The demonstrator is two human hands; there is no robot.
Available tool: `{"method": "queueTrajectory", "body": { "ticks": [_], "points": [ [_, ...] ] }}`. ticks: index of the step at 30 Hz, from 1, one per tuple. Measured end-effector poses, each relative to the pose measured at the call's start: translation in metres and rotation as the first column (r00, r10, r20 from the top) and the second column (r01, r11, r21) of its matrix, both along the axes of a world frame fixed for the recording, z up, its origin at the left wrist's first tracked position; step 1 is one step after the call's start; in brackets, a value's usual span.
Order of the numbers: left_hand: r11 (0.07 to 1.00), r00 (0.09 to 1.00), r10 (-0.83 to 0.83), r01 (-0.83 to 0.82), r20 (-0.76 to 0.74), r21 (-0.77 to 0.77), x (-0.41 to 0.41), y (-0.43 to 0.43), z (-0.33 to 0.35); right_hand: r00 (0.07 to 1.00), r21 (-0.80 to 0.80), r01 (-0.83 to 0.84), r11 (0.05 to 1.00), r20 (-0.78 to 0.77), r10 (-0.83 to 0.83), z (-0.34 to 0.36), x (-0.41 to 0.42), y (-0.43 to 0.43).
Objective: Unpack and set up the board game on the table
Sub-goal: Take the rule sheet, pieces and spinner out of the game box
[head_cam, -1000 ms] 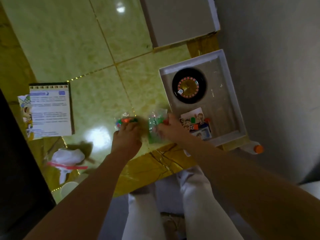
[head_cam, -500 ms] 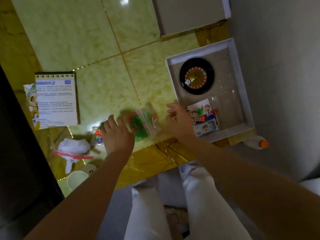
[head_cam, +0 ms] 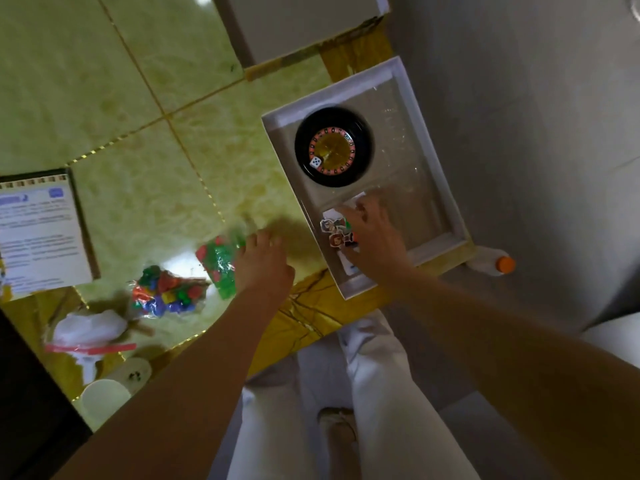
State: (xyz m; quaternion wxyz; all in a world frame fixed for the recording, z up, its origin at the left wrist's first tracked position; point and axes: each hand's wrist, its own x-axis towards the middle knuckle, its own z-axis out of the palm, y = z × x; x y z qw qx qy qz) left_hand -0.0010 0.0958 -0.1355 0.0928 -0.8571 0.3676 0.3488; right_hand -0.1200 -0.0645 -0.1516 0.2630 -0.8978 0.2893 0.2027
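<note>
Left grip [head_cam: 264,259] lies slack by the green bag [head_cam: 221,263], just set left of the box [head_cam: 434,161]; right grip [head_cam: 370,233], closure unclear, reaches character cards [head_cam: 334,231] inside, likely next.

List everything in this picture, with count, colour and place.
table: one, green tiles, under everything
box tray: one, white, table's right side
roulette wheel: one, black, in tray
die: one, white, on wheel
character cut-outs: few, mixed, under right hand
bag of green pieces: one, green and red, beside left hand
bag of mixed pieces: one, many colours, further left
rule sheet: one, white, left edge
plastic bag: one, white, near left corner
cup: one, white, same corner
bottle: one, orange cap, right of tray
other box half: one, grey, far edge
left hand: one, over table
right hand: one, in tray
</note>
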Motion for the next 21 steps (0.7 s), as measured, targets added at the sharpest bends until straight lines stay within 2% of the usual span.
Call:
{"method": "queueTrajectory", "body": {
  "ticks": [3, 5, 9, 12, 14, 17, 21],
  "points": [
    [0.998, 0.999, -0.023, 0.021, 0.028, 0.064, 0.003, 0.010, -0.003, 0.987, -0.074, -0.143, 0.987, -0.078, 0.137, -0.011, 0.007, 0.007],
    [0.999, 0.999, -0.006, 0.005, 0.034, 0.036, 0.004, 0.011, -0.002, 0.987, -0.061, -0.157, 0.986, -0.051, 0.154, -0.019, 0.007, 0.009],
    [0.990, 0.998, 0.064, -0.064, 0.002, -0.126, 0.006, -0.004, 0.000, 0.993, 0.079, 0.058, 0.995, 0.096, -0.065, -0.022, 0.007, -0.001],
    [0.960, 0.995, 0.087, -0.095, -0.041, -0.263, 0.005, -0.027, 0.003, 0.943, 0.254, 0.245, 0.936, 0.161, -0.291, -0.011, 0.008, -0.015],
    [0.937, 0.995, 0.070, -0.091, -0.076, -0.338, 0.001, -0.044, 0.005, 0.867, 0.364, 0.413, 0.835, 0.123, -0.483, -0.001, 0.007, -0.027],
    [0.883, 0.987, 0.012, -0.087, -0.162, -0.462, -0.008, -0.066, 0.009, 0.672, 0.458, 0.629, 0.628, 0.086, -0.736, 0.008, -0.001, -0.044],
    [0.862, 0.947, -0.183, 0.026, -0.262, -0.507, -0.028, -0.089, 0.002, 0.410, 0.683, 0.696, 0.223, -0.123, -0.904, 0.015, -0.023, -0.069]
  ]
}}
